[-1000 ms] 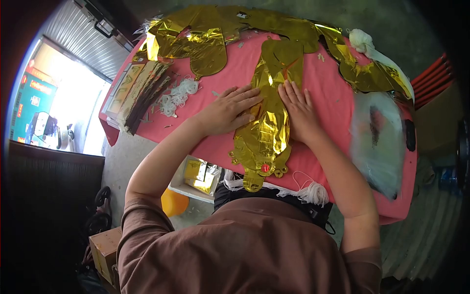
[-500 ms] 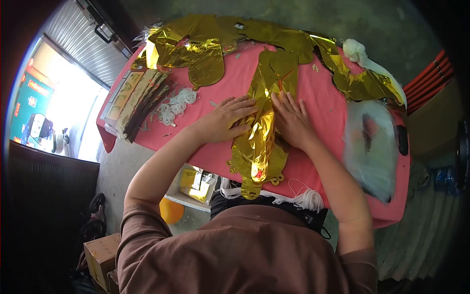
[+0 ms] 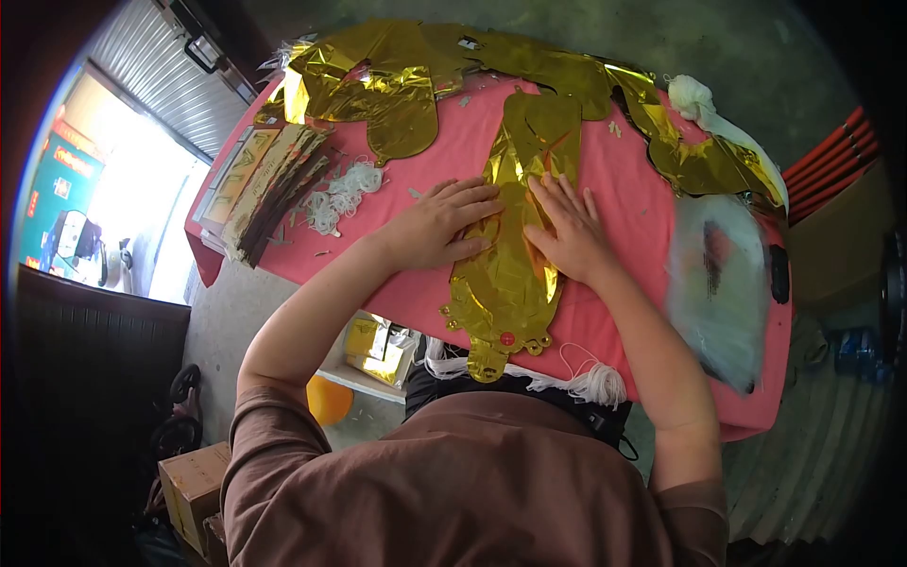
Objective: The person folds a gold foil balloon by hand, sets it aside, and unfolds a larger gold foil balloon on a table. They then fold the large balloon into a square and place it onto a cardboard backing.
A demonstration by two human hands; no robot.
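A flat gold foil balloon (image 3: 510, 255) lies lengthwise on the pink tablecloth in front of me. Its near end has scalloped edges, a red dot and a rounded tab that overhangs the table edge. My left hand (image 3: 444, 225) rests on its left edge, fingers stretched out. On the other side, my right hand (image 3: 570, 231) lies flat with fingers spread over the right part of the foil. Neither hand grasps anything. More gold foil balloons (image 3: 402, 123) lie along the far edge of the table.
Stacked cardboard pieces (image 3: 269, 189) and tangled white string (image 3: 342, 198) are on the left. A clear plastic bag (image 3: 715, 283) lies at the right, with a white bundle (image 3: 692, 97) behind it. White thread (image 3: 600, 385) hangs at the near edge, beside a box (image 3: 364, 378) below.
The near part of the balloon, bulged and shiny before, now lies flatter and wider, with its red dot exposed. My right palm has shifted slightly left; my left hand is nearly unmoved.
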